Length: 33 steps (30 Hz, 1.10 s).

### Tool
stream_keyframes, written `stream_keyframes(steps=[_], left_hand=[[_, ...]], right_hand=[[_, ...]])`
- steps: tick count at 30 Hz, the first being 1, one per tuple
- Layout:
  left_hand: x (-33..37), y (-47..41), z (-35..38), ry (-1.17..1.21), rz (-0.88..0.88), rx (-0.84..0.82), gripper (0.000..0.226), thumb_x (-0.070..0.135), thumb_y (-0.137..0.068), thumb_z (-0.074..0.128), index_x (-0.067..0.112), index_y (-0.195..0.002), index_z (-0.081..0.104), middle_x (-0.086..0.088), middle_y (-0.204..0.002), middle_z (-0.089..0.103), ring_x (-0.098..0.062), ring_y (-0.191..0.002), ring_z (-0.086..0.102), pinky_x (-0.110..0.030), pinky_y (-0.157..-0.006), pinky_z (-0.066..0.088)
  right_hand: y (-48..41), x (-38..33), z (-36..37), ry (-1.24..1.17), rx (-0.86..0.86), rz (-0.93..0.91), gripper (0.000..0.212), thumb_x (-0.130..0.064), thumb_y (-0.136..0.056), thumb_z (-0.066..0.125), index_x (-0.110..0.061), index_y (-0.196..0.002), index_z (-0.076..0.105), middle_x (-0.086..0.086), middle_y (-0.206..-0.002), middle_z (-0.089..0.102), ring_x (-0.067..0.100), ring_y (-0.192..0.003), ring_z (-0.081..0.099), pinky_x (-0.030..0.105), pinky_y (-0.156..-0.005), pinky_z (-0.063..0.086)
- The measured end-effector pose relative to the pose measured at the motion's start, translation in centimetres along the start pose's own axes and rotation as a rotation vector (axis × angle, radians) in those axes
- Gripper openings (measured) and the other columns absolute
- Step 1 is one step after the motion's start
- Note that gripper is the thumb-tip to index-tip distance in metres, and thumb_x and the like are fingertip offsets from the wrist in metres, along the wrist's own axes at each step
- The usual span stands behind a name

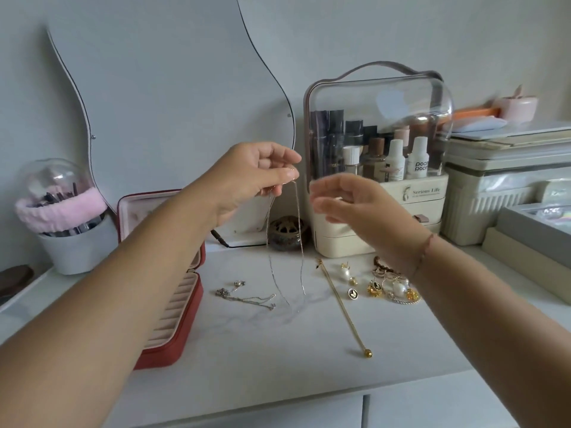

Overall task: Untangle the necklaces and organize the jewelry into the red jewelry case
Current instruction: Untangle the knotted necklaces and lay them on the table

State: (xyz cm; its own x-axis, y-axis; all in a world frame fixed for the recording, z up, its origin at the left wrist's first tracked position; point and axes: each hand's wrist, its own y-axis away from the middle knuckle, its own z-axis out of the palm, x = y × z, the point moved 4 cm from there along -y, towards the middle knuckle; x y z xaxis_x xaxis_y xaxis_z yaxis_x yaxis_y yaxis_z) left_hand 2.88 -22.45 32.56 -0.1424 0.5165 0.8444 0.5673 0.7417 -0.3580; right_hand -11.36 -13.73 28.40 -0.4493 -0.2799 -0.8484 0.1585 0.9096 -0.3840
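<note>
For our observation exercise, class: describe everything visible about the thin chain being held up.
The thin chain looks like fine silvery metal. The left hand pinches its top above the white countertop, and two long strands hang nearly straight down, ends close to the surface. The right hand, open, hovers beside it without touching.

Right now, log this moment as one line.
left hand: pinches chain, hanging | right hand: open, empty | case: open | earrings: on counter
</note>
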Motion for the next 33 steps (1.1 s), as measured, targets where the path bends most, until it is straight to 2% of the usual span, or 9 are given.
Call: stream_keyframes(steps=[5,10,17,19,22,24,26,30,33], left_hand=[[2.4,-0.2,0.4,-0.019,0.088,0.011,0.019,0.002,-0.087,0.065,0.018,-0.096,0.067,0.003,-0.078,0.071,-0.004,-0.059,0.058,-0.018,-0.061,0.044],[2.6,0.2,0.5,0.059,0.123,0.092,0.016,0.004,-0.085,0.068,0.018,-0.092,0.066,0.005,-0.079,0.075,-0.006,-0.059,0.06,-0.015,-0.057,0.046],[1.7,0.7,1.0,0.125,0.122,0.165,0.012,0.01,-0.091,0.061,0.015,-0.098,0.069,0.005,-0.068,0.069,-0.001,-0.052,0.056,-0.008,-0.053,0.041],[1.6,0.8,1.0,0.113,0.139,0.178,0.016,0.009,-0.094,0.057,0.015,-0.103,0.069,0.006,-0.075,0.071,0.002,-0.056,0.058,-0.006,-0.056,0.041],[1.3,1.0,0.7,0.16,0.159,0.24,0.022,0.013,-0.095,0.056,0.02,-0.115,0.064,0.011,-0.101,0.072,0.001,-0.074,0.063,-0.006,-0.063,0.042],[0.4,1.2,0.8,0.232,0.112,0.255,0.032,0.023,-0.091,0.064,0.023,-0.122,0.058,0.011,-0.115,0.068,-0.002,-0.092,0.065,-0.011,-0.071,0.045],[-1.0,1.5,1.7,0.24,0.035,0.208,0.041,0.031,-0.08,0.075,0.026,-0.117,0.06,0.008,-0.115,0.069,-0.008,-0.101,0.065,-0.018,-0.08,0.047],[-3.4,2.9,4.1,0.267,-0.069,0.07,0.012,0.011,-0.082,0.072,0.017,-0.092,0.069,-0.001,-0.081,0.074,-0.012,-0.07,0.068,-0.013,-0.064,0.048],[-5.4,3.7,4.6,0.27,-0.108,0.065,0.006,0.008,-0.086,0.068,0.013,-0.086,0.071,-0.004,-0.077,0.074,-0.012,-0.067,0.067,-0.014,-0.067,0.05]], right_hand=[[-2.1,-2.9,-0.2,-0.236,-0.101,0.02,0.031,-0.012,-0.088,0.063,-0.007,-0.118,0.058,0.01,-0.108,0.069,0.014,-0.091,0.065,0.027,-0.085,0.05],[-2.7,-3.6,-0.4,-0.376,-0.171,0.053,0.031,-0.009,-0.087,0.062,0.001,-0.116,0.06,0.015,-0.103,0.068,0.012,-0.085,0.063,0.017,-0.074,0.047],[-3.4,-2.7,-0.1,-0.57,-0.237,0.142,0.014,-0.013,-0.086,0.061,-0.004,-0.096,0.065,0.002,-0.078,0.067,0.002,-0.062,0.061,0.013,-0.061,0.046],[-3.6,-2.5,0.0,-0.585,-0.22,0.155,0.014,-0.012,-0.086,0.061,-0.004,-0.096,0.066,0.003,-0.078,0.067,0.003,-0.062,0.062,0.014,-0.061,0.046],[-3.5,-2.7,-0.2,-0.535,-0.192,0.142,0.021,-0.013,-0.086,0.061,0.0,-0.103,0.065,0.001,-0.077,0.071,0.005,-0.065,0.065,0.014,-0.063,0.047],[-3.3,-2.9,-0.3,-0.456,-0.172,0.118,0.023,-0.013,-0.088,0.061,0.0,-0.106,0.065,0.002,-0.082,0.071,0.007,-0.067,0.066,0.015,-0.065,0.048],[-3.2,-3.1,-0.5,-0.39,-0.135,0.093,0.019,-0.011,-0.087,0.062,-0.001,-0.103,0.065,0.004,-0.083,0.071,0.007,-0.068,0.066,0.017,-0.069,0.047],[-3.0,-3.7,-0.6,-0.322,-0.037,0.0,0.007,-0.005,-0.085,0.065,-0.004,-0.092,0.067,0.005,-0.077,0.072,0.007,-0.065,0.063,0.015,-0.064,0.049],[-2.9,-4.2,-1.2,-0.289,0.044,-0.041,0.006,-0.006,-0.086,0.065,-0.006,-0.091,0.067,0.001,-0.072,0.072,0.008,-0.067,0.06,0.019,-0.06,0.043]])
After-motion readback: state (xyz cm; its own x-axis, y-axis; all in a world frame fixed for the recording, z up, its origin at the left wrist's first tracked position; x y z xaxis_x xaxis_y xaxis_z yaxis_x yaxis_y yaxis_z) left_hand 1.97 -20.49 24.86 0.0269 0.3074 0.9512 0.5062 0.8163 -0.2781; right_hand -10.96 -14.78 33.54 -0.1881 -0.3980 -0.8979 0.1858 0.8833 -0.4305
